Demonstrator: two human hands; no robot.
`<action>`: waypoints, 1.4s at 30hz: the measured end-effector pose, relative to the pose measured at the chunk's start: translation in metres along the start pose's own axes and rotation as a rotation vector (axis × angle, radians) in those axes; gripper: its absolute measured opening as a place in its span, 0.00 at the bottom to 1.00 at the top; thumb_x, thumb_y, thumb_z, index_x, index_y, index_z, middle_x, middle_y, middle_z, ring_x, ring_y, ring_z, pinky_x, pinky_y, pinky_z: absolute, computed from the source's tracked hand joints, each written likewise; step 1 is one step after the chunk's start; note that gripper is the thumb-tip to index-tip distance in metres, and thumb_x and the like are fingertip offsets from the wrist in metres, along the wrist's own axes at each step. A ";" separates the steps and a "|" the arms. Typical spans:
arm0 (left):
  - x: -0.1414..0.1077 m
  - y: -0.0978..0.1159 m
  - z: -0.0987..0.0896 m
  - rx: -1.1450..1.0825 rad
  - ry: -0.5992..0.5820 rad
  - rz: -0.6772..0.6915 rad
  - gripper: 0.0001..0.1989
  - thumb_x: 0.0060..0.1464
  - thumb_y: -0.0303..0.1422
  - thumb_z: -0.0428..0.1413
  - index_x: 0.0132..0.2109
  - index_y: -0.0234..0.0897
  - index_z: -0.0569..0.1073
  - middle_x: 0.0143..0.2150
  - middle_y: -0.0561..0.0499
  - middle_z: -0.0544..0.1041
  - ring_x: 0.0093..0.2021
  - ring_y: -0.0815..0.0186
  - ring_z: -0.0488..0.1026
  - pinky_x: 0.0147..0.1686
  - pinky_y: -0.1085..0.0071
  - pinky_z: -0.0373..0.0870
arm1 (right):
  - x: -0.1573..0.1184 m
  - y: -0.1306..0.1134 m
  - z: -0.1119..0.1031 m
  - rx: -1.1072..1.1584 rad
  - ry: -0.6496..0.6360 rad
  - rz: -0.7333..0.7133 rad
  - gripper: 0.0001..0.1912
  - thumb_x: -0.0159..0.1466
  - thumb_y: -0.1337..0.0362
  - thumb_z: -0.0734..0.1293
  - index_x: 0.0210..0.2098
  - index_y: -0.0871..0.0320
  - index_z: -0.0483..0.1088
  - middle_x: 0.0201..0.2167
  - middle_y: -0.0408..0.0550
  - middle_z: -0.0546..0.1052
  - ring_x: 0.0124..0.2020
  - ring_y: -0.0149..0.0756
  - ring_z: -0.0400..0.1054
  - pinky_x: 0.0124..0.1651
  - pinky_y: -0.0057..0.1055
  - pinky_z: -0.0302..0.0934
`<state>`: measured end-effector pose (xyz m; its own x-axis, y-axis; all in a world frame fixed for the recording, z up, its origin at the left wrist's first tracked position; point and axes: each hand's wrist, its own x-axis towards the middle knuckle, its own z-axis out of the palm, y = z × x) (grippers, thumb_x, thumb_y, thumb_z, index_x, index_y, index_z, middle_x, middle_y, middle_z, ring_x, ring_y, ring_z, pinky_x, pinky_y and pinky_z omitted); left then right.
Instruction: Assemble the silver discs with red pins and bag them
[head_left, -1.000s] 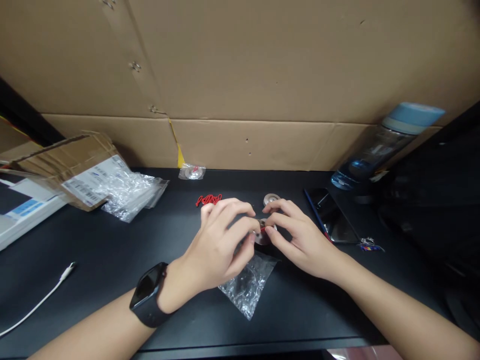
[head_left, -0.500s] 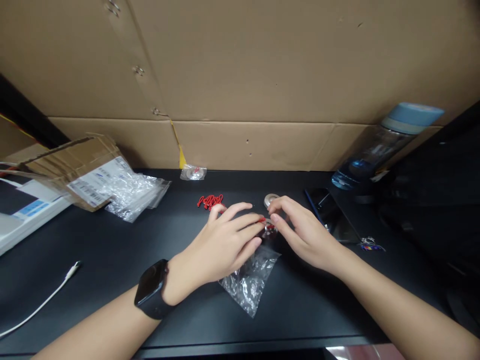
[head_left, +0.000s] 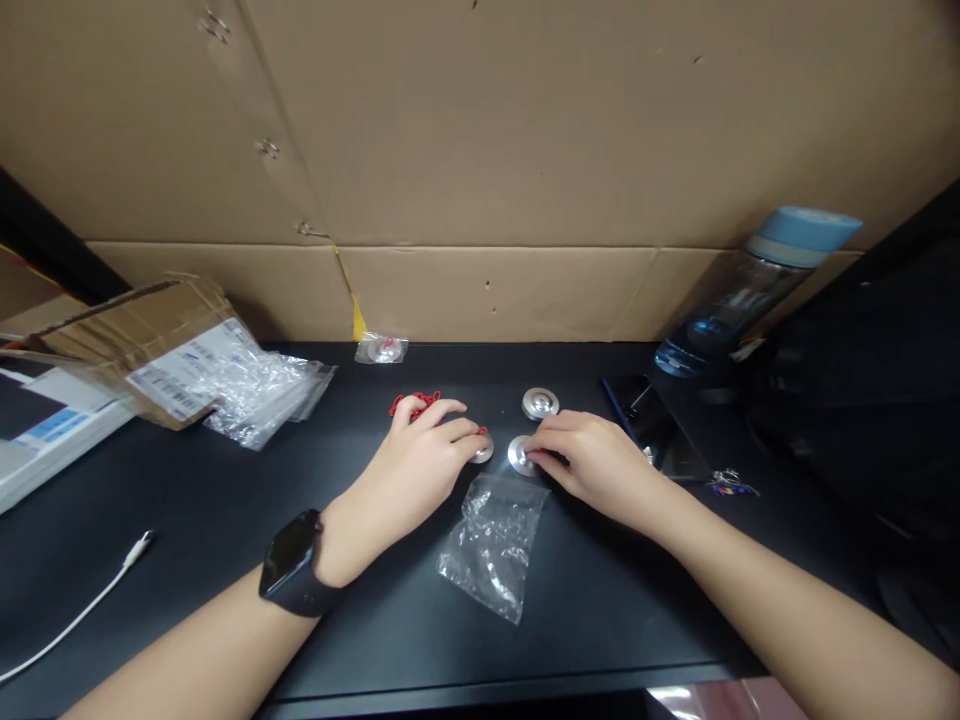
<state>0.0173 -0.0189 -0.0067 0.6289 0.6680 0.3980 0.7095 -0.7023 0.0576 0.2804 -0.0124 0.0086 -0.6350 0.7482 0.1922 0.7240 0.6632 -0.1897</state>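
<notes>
My left hand (head_left: 409,465), with a black watch (head_left: 292,560) on the wrist, holds the edge of a small cymbal (head_left: 481,453), a shiny silver disc. A bit of red cord shows at its fingertips; the thumb is hidden. Just to the right, my right hand (head_left: 600,460) pinches a second small cymbal (head_left: 519,456) by its middle. Behind that hand lie stacked small cymbals (head_left: 540,402) with domed centres. A pile of red cord loops (head_left: 427,404) sits behind my left fingers. A clear plastic bag (head_left: 495,550) lies flat between my forearms.
At the left are a cardboard box (head_left: 172,350), plastic bags (head_left: 262,390), a power strip (head_left: 67,440) and a white cable (head_left: 90,605). A bagged cymbal (head_left: 382,349) lies by the cardboard wall (head_left: 465,150). A phone (head_left: 660,425), keyring (head_left: 731,484) and water bottle (head_left: 727,300) stand right.
My hands have moved apart, and two small cymbals now show separately between them. The stacked cymbals behind my right hand are uncovered. The clear bag lies fully in view.
</notes>
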 end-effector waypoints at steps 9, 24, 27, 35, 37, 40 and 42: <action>0.006 0.005 0.002 0.092 0.030 0.029 0.06 0.64 0.27 0.59 0.46 0.42 0.79 0.45 0.48 0.81 0.55 0.55 0.71 0.51 0.55 0.54 | 0.001 -0.001 0.001 -0.055 0.011 0.029 0.07 0.71 0.67 0.65 0.39 0.55 0.77 0.37 0.49 0.81 0.42 0.43 0.74 0.44 0.38 0.67; 0.010 0.011 0.005 0.145 0.005 0.066 0.03 0.63 0.25 0.59 0.43 0.38 0.75 0.49 0.46 0.78 0.58 0.54 0.68 0.52 0.56 0.58 | 0.002 -0.004 0.003 -0.108 0.149 -0.064 0.10 0.75 0.68 0.58 0.42 0.58 0.71 0.46 0.55 0.77 0.46 0.45 0.69 0.48 0.42 0.67; 0.009 0.009 0.009 0.118 -0.016 0.058 0.04 0.66 0.26 0.56 0.46 0.36 0.75 0.53 0.43 0.77 0.60 0.52 0.67 0.52 0.56 0.60 | 0.002 -0.007 -0.002 -0.040 0.195 -0.052 0.10 0.75 0.68 0.58 0.42 0.57 0.70 0.48 0.55 0.76 0.47 0.45 0.69 0.49 0.43 0.67; 0.013 0.012 0.003 -0.033 0.085 -0.066 0.07 0.70 0.28 0.50 0.46 0.38 0.73 0.57 0.42 0.75 0.60 0.53 0.65 0.52 0.54 0.58 | 0.000 -0.007 0.002 -0.108 0.175 -0.015 0.08 0.74 0.68 0.59 0.41 0.57 0.69 0.51 0.57 0.74 0.49 0.47 0.68 0.50 0.45 0.67; 0.014 0.012 -0.003 -0.081 0.143 -0.123 0.07 0.69 0.27 0.50 0.45 0.39 0.72 0.58 0.42 0.74 0.61 0.53 0.64 0.52 0.53 0.57 | 0.000 -0.004 0.003 -0.143 0.163 0.024 0.08 0.74 0.68 0.59 0.40 0.57 0.69 0.51 0.57 0.75 0.48 0.47 0.68 0.50 0.45 0.67; 0.014 0.013 -0.010 -0.211 0.216 -0.220 0.06 0.69 0.27 0.50 0.45 0.39 0.72 0.57 0.43 0.73 0.59 0.54 0.65 0.54 0.53 0.58 | 0.000 -0.002 -0.001 -0.088 0.181 0.054 0.08 0.73 0.69 0.60 0.39 0.57 0.68 0.49 0.55 0.75 0.47 0.46 0.68 0.51 0.45 0.67; 0.014 0.013 -0.012 -0.375 0.226 -0.254 0.06 0.70 0.29 0.50 0.44 0.39 0.72 0.54 0.44 0.73 0.57 0.57 0.67 0.56 0.55 0.60 | 0.000 -0.004 -0.005 -0.016 0.218 0.043 0.08 0.74 0.69 0.59 0.39 0.56 0.68 0.49 0.54 0.75 0.49 0.46 0.68 0.52 0.46 0.67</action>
<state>0.0318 -0.0220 0.0103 0.3374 0.7881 0.5149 0.6416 -0.5928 0.4868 0.2788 -0.0155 0.0141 -0.5313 0.7532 0.3877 0.7548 0.6287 -0.1871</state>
